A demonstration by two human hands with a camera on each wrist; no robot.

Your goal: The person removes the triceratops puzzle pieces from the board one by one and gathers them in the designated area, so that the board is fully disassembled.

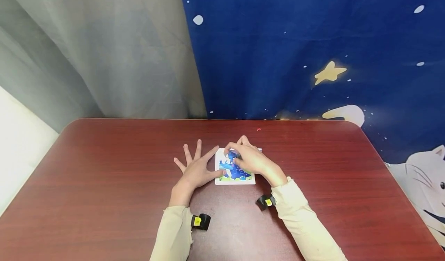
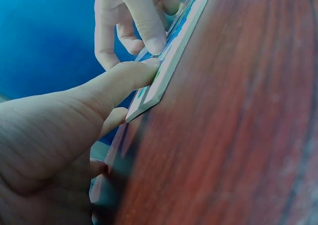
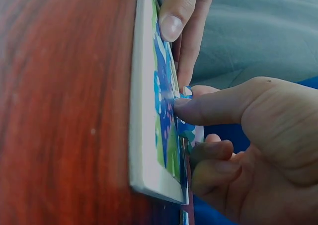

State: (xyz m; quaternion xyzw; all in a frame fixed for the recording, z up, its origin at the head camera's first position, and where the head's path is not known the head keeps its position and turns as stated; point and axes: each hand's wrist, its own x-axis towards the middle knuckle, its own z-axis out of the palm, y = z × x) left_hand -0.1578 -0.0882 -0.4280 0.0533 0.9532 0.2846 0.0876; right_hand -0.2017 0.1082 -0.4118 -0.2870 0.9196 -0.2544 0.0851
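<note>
A small white-framed picture puzzle point(image 1: 227, 182) with a blue dinosaur on it lies flat on the table. My left hand point(image 1: 195, 173) is spread at its left side; the thumb presses on the frame's edge, as the left wrist view also shows, and the other fingers are stretched out. From the right my right hand point(image 1: 256, 160) reaches over the puzzle with curled fingers. In the right wrist view its thumb and fingers pinch a blue puzzle piece point(image 3: 187, 129), tilted up from the board. The fingers partly cover the puzzle's upper right.
The brown-red wooden table point(image 1: 114, 183) extends around the puzzle. A tiny red scrap point(image 1: 259, 129) lies near the table's far edge. Behind hang a grey curtain point(image 1: 132, 52) and a blue curtain point(image 1: 264, 52) with stars. Each wrist wears a black camera.
</note>
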